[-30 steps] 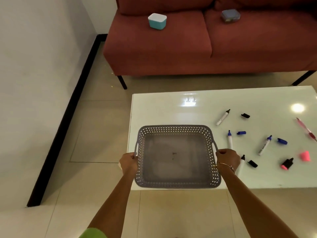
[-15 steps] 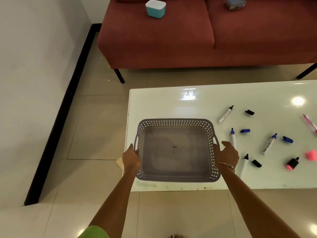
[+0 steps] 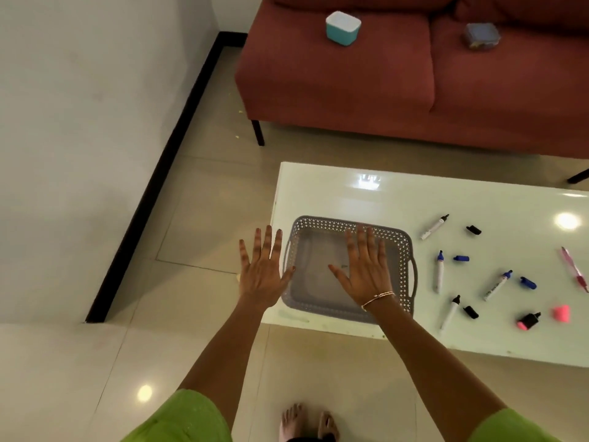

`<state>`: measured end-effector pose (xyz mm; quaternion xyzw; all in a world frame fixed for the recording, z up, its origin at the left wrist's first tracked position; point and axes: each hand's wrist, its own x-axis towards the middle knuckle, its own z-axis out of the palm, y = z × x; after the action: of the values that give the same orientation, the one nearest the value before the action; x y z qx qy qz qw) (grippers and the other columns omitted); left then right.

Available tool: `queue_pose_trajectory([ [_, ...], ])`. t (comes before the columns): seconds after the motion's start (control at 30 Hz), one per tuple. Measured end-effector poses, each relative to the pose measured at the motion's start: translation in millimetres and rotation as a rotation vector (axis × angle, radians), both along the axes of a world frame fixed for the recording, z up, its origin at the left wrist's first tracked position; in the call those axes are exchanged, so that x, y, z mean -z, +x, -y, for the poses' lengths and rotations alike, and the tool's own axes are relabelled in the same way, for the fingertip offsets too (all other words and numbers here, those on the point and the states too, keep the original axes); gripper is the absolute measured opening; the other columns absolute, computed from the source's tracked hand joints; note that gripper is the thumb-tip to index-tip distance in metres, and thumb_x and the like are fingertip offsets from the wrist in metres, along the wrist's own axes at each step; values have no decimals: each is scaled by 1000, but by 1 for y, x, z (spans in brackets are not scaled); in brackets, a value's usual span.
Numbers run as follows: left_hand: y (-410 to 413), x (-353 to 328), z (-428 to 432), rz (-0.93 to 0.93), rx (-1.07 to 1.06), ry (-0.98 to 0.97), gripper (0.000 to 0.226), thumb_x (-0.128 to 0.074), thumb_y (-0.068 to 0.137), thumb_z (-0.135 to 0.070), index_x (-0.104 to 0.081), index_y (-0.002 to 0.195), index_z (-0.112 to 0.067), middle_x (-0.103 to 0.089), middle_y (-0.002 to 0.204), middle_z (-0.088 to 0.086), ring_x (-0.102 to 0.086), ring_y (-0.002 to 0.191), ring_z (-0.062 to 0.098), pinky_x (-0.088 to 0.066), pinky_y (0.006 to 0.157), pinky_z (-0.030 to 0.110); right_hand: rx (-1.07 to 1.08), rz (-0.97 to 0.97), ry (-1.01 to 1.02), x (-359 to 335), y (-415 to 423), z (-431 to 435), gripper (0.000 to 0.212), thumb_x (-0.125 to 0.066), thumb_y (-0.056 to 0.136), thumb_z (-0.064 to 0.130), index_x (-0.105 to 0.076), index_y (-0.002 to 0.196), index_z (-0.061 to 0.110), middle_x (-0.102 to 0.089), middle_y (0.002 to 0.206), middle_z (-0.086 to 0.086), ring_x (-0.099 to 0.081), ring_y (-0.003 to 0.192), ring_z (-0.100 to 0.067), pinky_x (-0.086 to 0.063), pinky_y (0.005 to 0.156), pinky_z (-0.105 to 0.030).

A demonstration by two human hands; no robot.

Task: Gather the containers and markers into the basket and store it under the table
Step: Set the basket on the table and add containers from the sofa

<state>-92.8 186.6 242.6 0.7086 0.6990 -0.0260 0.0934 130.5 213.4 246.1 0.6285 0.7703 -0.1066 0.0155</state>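
Note:
An empty grey perforated basket (image 3: 402, 237) sits on the near left corner of the white glossy table (image 3: 350, 193). My left hand (image 3: 262, 269) hovers flat with fingers spread, just left of the basket over the floor. Above the basket's inside, my right hand (image 3: 366, 269) is held flat too, holding nothing. Several uncapped markers lie right of the basket: a black one (image 3: 434, 227), blue ones (image 3: 440, 271) (image 3: 497, 284), another black one (image 3: 450, 311) and a pink highlighter (image 3: 528, 320). A teal container (image 3: 343, 28) and a blue-lidded container (image 3: 481, 36) rest on the red sofa (image 3: 350, 84).
Loose caps lie among the markers: black (image 3: 474, 230), blue (image 3: 461, 258), blue (image 3: 528, 282), black (image 3: 470, 312), pink (image 3: 561, 313). A pink pen (image 3: 575, 269) lies at the right edge. A white wall with black skirting (image 3: 165, 161) runs on the left. My bare feet (image 3: 307, 422) stand on tiled floor.
Both hands have let go of the basket's handles and now spread flat above it. The basket stays set down on the table's corner. The camera has tilted and moved back.

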Motion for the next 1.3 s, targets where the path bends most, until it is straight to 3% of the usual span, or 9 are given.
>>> queue_pose_trajectory([
  [0.2,-67,-26,-32,10,-82,46,80,-24,89,-63,15,145,-21,6,159,8,10,146,29,15,111,54,-40,-74,3,-16,-90,-41,84,-14,83,69,-3,146,15,-4,157,-16,2,144,-34,2,117,-50],
  [0.37,-146,-42,-85,17,-104,72,80,-27,89,-61,18,143,-22,4,159,9,7,146,30,10,113,56,52,-160,19,-23,-167,-82,80,-23,86,64,-5,147,15,-6,157,-15,0,145,-34,-4,118,-52],
  [0.57,-240,-67,-167,-33,29,45,78,-23,89,-62,24,140,-24,5,160,7,8,147,28,6,115,57,222,-186,57,-42,-251,-160,88,0,78,69,-6,146,14,-6,157,-15,0,145,-32,-4,118,-50],
  [0.7,-283,-90,-237,-29,87,74,77,-25,90,-60,23,140,-25,5,160,6,9,147,27,12,113,55,310,-174,71,-54,-285,-215,84,-9,81,68,-9,146,15,-8,156,-16,-2,145,-32,-6,118,-51],
  [0.97,-285,-111,-388,51,228,71,78,-29,91,-58,26,138,-26,9,159,6,14,146,25,6,116,58,400,-130,130,-69,-281,-341,85,-10,81,69,-9,145,13,-12,156,-17,-5,145,-33,-7,118,-52],
  [1.13,-266,-113,-525,45,310,89,79,-30,92,-57,18,145,-22,7,159,7,13,146,26,16,112,53,483,-142,134,-64,-264,-455,80,-28,87,64,-6,146,14,-8,157,-15,-2,145,-32,-4,118,-51],
  [1.3,-229,-120,-656,69,393,80,77,-30,92,-56,12,147,-20,6,159,8,13,146,27,13,113,55,547,-150,147,-71,-240,-568,81,-32,87,63,-6,146,14,-7,157,-16,-2,145,-33,-4,118,-51],
])
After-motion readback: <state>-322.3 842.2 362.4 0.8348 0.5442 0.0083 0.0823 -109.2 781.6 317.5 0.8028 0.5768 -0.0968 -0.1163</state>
